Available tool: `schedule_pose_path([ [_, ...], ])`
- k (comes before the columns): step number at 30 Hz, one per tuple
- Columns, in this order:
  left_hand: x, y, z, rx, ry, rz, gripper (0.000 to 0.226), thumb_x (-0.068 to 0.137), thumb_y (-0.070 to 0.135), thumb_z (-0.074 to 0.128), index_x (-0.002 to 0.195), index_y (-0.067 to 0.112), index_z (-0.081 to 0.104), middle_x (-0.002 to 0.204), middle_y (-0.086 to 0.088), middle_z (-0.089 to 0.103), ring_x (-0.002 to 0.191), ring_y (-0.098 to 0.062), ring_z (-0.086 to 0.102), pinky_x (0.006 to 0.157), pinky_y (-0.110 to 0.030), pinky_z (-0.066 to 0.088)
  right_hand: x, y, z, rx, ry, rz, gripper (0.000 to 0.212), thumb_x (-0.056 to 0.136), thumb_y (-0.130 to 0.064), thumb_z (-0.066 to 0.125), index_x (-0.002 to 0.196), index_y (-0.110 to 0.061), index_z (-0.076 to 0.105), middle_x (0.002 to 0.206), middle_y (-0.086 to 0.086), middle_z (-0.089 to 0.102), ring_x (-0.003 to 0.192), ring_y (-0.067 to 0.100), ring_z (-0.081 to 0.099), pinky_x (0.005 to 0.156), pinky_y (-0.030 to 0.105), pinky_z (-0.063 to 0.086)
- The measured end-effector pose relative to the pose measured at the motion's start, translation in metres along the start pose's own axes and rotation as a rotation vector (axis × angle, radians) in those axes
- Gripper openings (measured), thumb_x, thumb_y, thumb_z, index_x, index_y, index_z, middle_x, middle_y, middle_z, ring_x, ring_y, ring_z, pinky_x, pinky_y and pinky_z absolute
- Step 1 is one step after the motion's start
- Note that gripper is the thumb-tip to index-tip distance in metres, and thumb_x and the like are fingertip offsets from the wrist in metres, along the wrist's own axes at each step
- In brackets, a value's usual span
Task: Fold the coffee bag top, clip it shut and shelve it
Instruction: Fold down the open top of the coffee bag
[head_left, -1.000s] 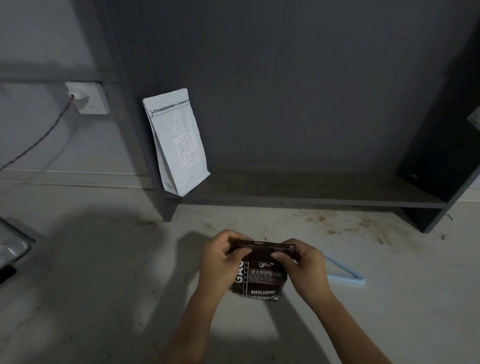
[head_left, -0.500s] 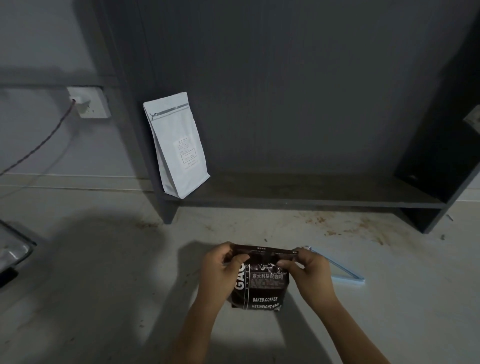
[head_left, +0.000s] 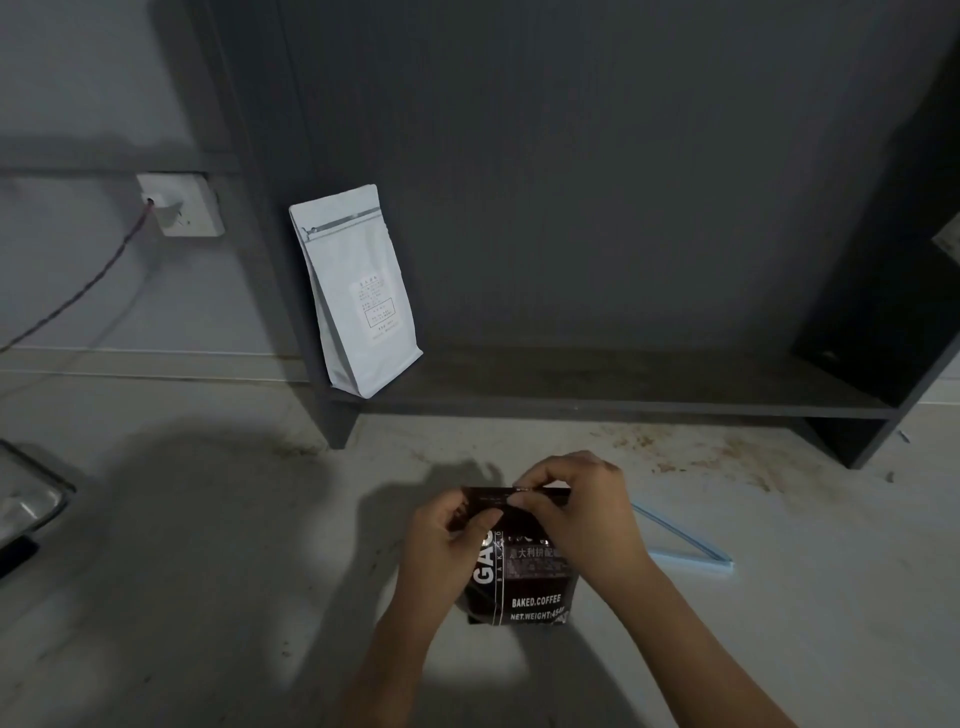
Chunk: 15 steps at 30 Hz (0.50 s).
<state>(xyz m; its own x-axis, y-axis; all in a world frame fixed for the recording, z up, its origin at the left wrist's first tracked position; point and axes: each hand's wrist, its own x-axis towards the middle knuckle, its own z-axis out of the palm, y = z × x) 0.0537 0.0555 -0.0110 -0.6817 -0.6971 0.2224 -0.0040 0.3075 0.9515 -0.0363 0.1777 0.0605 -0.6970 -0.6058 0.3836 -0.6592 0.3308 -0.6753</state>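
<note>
Wall socket (head_left: 179, 205): upper left of the frame, cable plugged in, apart from the work.
White bag (head_left: 358, 291): upright at the shelf's left end, leaning on its side panel.
Shelf (head_left: 623, 387): mid-frame, bare to the right, likely room for 1 more bag.
Left hand (head_left: 441, 545): lower centre, fingers closed on the coffee bag's upper left corner, steadying it.
Coffee bag (head_left: 524, 577): lower centre, standing on the counter.
Right hand (head_left: 576, 509): fingers pinching the top edge, seemingly creasing the fold.
Blue clip (head_left: 685, 540): right of the hands, lying open within reach, not yet used.
</note>
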Motion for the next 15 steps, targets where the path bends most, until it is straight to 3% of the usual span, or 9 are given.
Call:
schedule_pose_path([
  [4,0.000,0.023,-0.007,0.032,-0.023,0.182,0.027,0.081,0.011,0.066,0.077,0.038,0.068,0.080,0.012,0.074,0.074,-0.006,0.071,0.067,-0.018,0.055,-0.002,0.002,0.006,-0.063,0.061,-0.017,0.015,0.066,-0.020,0.077,0.060,-0.024,0.065,0.063,-0.009,0.067,0.074,0.010,0.055,0.080,0.030,0.026],
  [6,0.002,0.030,-0.006,0.107,0.023,0.262,0.031,0.079,0.011,0.062,0.071,0.042,0.064,0.079,0.017,0.072,0.070,0.000,0.067,0.064,-0.011,0.050,-0.003,0.002,0.006,-0.084,0.076,-0.038,0.015,0.066,-0.019,0.078,0.059,-0.024,0.065,0.062,-0.008,0.067,0.073,0.011,0.055,0.074,0.026,0.020],
  [9,0.000,0.031,-0.002,0.164,0.099,0.305,0.040,0.076,0.004,0.060,0.064,0.043,0.056,0.069,0.027,0.067,0.062,0.006,0.062,0.056,-0.002,0.041,-0.005,0.000,0.007,-0.130,0.087,-0.074,0.014,0.064,-0.020,0.079,0.062,-0.025,0.067,0.063,-0.008,0.068,0.075,0.010,0.055,0.079,0.029,0.020],
  [12,-0.001,0.028,0.000,0.215,0.129,0.369,0.037,0.073,-0.005,0.061,0.064,0.031,0.058,0.056,0.022,0.060,0.058,0.005,0.059,0.053,-0.001,0.037,-0.009,-0.003,0.009,-0.186,0.105,-0.136,0.015,0.063,-0.017,0.080,0.068,-0.026,0.069,0.065,-0.009,0.070,0.080,0.012,0.057,0.083,0.028,0.020],
  [15,-0.002,0.029,0.000,0.239,0.158,0.433,0.028,0.069,-0.008,0.059,0.068,0.020,0.059,0.070,0.005,0.064,0.059,0.001,0.058,0.052,-0.003,0.037,-0.010,-0.003,0.011,-0.208,0.121,-0.192,0.019,0.063,-0.007,0.071,0.063,-0.026,0.066,0.058,-0.010,0.067,0.072,0.014,0.059,0.081,0.024,0.019],
])
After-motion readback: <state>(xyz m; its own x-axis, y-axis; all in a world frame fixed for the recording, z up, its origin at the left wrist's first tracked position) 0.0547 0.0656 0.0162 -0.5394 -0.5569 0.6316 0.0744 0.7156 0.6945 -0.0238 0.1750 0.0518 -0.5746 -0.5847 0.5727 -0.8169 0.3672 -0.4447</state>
